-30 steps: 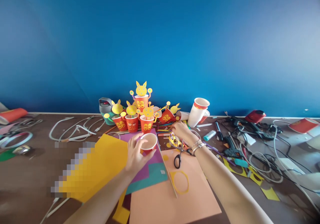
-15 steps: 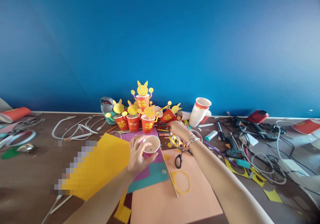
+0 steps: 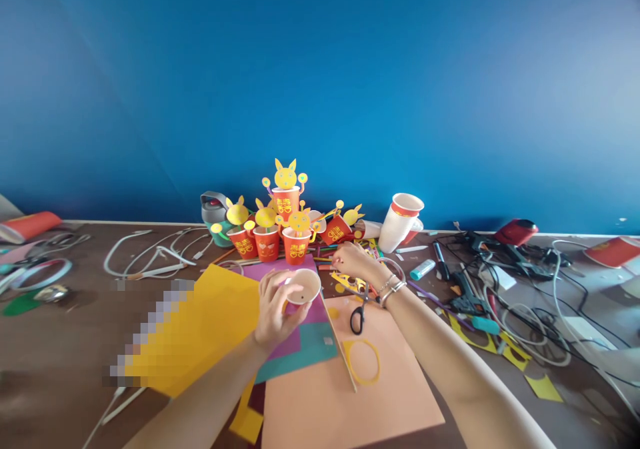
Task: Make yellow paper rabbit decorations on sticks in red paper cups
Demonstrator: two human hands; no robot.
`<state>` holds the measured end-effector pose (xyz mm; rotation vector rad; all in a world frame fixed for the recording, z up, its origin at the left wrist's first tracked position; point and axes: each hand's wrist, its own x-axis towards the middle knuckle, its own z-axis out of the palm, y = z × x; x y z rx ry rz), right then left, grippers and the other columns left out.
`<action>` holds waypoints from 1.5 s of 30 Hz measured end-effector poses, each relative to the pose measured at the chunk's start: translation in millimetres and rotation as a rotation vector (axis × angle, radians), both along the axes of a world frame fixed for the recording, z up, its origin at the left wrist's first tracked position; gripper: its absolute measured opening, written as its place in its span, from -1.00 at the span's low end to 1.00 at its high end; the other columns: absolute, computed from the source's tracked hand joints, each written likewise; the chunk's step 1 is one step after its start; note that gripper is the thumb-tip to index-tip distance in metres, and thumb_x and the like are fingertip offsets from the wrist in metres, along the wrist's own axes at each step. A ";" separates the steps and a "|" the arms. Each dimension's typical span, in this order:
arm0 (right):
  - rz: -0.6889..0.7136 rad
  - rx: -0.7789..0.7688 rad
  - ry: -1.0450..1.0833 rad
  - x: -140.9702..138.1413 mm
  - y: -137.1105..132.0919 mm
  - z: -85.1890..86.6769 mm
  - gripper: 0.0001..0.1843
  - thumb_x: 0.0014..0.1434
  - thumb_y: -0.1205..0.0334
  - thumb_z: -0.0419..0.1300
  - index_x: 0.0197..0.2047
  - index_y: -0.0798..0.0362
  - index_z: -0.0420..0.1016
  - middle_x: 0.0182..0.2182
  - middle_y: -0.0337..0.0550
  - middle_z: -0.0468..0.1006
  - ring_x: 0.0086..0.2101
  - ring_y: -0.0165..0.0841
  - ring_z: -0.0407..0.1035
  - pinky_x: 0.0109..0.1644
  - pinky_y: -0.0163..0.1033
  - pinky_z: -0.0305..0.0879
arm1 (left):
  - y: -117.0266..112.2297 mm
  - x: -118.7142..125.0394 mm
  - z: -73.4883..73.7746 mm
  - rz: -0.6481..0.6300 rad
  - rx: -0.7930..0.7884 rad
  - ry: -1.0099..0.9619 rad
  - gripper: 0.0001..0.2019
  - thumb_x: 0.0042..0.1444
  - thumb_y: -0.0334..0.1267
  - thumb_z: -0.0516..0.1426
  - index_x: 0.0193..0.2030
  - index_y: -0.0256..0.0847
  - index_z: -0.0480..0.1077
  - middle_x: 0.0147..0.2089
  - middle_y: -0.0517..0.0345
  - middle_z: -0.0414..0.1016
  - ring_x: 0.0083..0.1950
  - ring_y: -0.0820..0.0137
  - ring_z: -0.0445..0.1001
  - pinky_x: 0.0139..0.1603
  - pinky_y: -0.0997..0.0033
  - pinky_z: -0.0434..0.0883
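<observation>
My left hand (image 3: 273, 305) is wrapped round a red paper cup (image 3: 303, 287) with a white inside, held just above purple paper (image 3: 315, 310). My right hand (image 3: 354, 261) reaches past it, its fingers pinched on something small I cannot make out, near a scatter of coloured sticks (image 3: 325, 257). Bracelets sit on that wrist. Black-handled scissors (image 3: 357, 315) lie on the peach paper sheet (image 3: 350, 395) under my right forearm. Behind stands a cluster of red cups with yellow animal faces (image 3: 280, 225).
Yellow paper (image 3: 210, 322) lies at the left and a yellow paper ring (image 3: 363, 362) on the peach sheet. Stacked white cups (image 3: 400, 222) lean at the back. A glue gun (image 3: 463, 289), cables (image 3: 530, 315) and a glue stick (image 3: 423, 270) crowd the right; white cords (image 3: 150, 259) lie left.
My right hand has drawn back slightly from the sticks toward the cup and closed into a pinch. The left hand has tilted the cup a little.
</observation>
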<state>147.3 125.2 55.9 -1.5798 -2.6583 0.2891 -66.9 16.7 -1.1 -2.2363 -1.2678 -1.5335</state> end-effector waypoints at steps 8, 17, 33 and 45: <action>0.037 -0.041 -0.056 -20.2 7.3 -7.0 -0.71 0.20 0.14 0.08 -0.21 0.04 0.61 -0.26 -0.02 0.64 -0.22 -0.27 0.49 -0.18 -0.33 0.18 | -0.3 -0.4 0.9 -0.009 0.017 0.037 -0.82 0.07 -0.27 0.19 -0.16 -0.14 0.35 -0.04 -0.06 0.43 0.02 0.16 0.39 0.10 0.01 0.30; 0.067 -0.071 -0.089 -36.5 9.6 -11.1 -0.70 0.19 0.17 0.07 -0.16 0.08 0.59 -0.23 0.01 0.63 -0.23 -0.27 0.50 -0.25 -0.36 0.21 | -0.1 -0.2 1.0 -0.005 0.025 0.034 -0.85 0.09 -0.25 0.18 -0.18 -0.16 0.35 -0.06 -0.06 0.44 0.00 0.17 0.41 0.08 0.01 0.31; -0.018 0.096 -0.206 35.7 4.0 28.7 -0.75 0.12 0.43 0.06 -0.24 0.15 0.58 -0.21 0.11 0.60 -0.15 -0.14 0.46 -0.12 -0.22 0.27 | 0.2 0.7 2.9 0.008 0.001 -0.006 -0.91 0.11 -0.26 0.14 -0.24 -0.17 0.38 -0.11 -0.02 0.46 -0.04 0.20 0.40 0.01 0.10 0.34; -0.072 0.096 -0.033 46.0 -1.3 19.8 -0.78 0.13 0.38 0.09 -0.25 0.08 0.57 -0.24 -0.02 0.60 -0.16 -0.25 0.44 -0.13 -0.29 0.23 | -0.3 0.0 2.7 -0.024 -0.033 -0.046 -0.91 0.19 -0.35 0.06 -0.18 -0.17 0.35 -0.10 0.00 0.44 -0.02 0.22 0.40 -0.02 0.11 0.33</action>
